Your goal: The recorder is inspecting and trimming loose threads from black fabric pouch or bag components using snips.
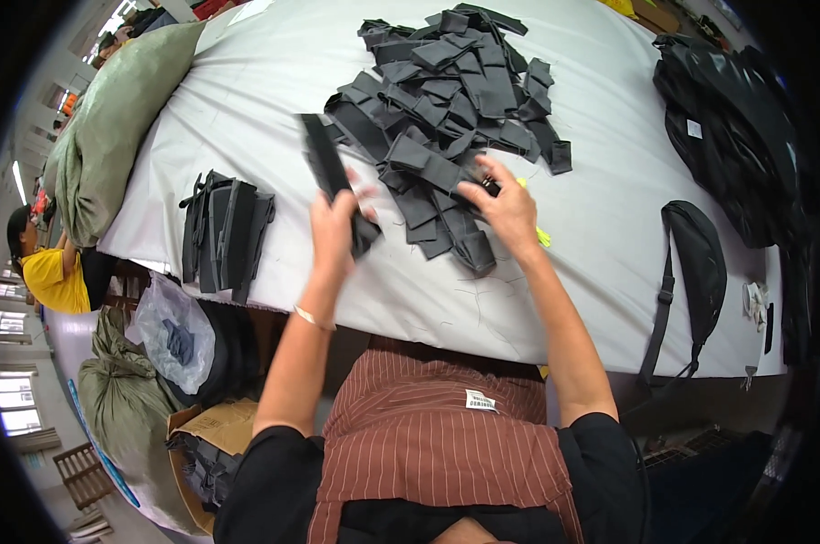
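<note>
My left hand [334, 227] is closed around a black fabric strip [321, 150], which stands up at a tilt above the white-covered table; its fingers are somewhat blurred. My right hand [508, 210] pinches the right end of a dark grey folded fabric piece [425, 165] at the near side of the heap. Beyond both hands spreads this loose heap of dark grey fabric pieces [455, 86], many folded and overlapping. A neat stack of similar dark pieces [224, 238] lies to the left of my left hand. Something neon yellow [543, 238] shows beside my right wrist.
A black waist bag [695, 272] and shiny black material [736, 136] lie on the right. At the left are a green sack [120, 118], a bin with a clear liner [174, 331] and a cardboard box [215, 426]. A person in yellow [56, 272] is farther left.
</note>
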Demonstrator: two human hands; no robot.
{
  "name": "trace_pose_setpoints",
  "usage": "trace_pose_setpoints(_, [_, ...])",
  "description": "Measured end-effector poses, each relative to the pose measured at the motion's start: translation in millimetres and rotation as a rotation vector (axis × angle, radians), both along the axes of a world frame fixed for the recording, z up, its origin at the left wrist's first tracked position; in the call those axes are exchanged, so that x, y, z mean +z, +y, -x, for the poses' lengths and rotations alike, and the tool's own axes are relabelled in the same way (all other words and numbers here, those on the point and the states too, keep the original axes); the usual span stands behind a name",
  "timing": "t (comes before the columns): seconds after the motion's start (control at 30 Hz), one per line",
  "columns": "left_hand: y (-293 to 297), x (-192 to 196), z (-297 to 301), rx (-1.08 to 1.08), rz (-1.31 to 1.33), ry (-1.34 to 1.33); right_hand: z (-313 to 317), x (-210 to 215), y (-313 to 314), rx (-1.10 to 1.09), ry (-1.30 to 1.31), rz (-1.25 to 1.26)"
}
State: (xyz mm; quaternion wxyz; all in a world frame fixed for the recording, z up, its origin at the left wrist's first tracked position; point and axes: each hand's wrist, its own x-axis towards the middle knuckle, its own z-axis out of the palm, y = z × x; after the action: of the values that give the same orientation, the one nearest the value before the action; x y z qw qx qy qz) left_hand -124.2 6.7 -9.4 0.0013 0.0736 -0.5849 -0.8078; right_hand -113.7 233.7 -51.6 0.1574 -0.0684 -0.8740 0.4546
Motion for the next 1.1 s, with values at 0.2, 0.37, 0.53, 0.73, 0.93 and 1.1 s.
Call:
trace_pose_setpoints(0.2, [17.4, -15.3, 96.9, -0.272, 0.049, -0.158, -8.4, 17.1, 2.9, 0.005, -0.141, -0.151])
trace_pose_setpoints(0.37, [75.0, -2.9, 93.9, -0.459, -0.128, -0.163, -24.1, 24.9, 20.8, -0.105, -0.039, 0.092])
trace_pose_setpoints(0.53, [143.5, 1.3, 90.1, -0.602, -0.226, -0.075, -55.7, 27.3, 48.3, -0.284, 0.095, 0.171])
trace_pose_setpoints(0.73, [192.2, -37.3, 65.6, -0.741, -0.304, -0.218, -86.6, 32.2, 76.3, -0.484, 0.17, -0.122])
trace_pose_setpoints(0.93, [137.4, -31.6, 25.5, -0.77, -0.147, -0.199, -89.8, 7.6, 129.4, -0.619, 0.049, -0.357])
trace_pose_setpoints(1.1, [62.7, -30.9, -26.6, -0.728, -0.47, -0.386, -106.8, 47.5, 60.7, -0.338, 0.203, -0.145])
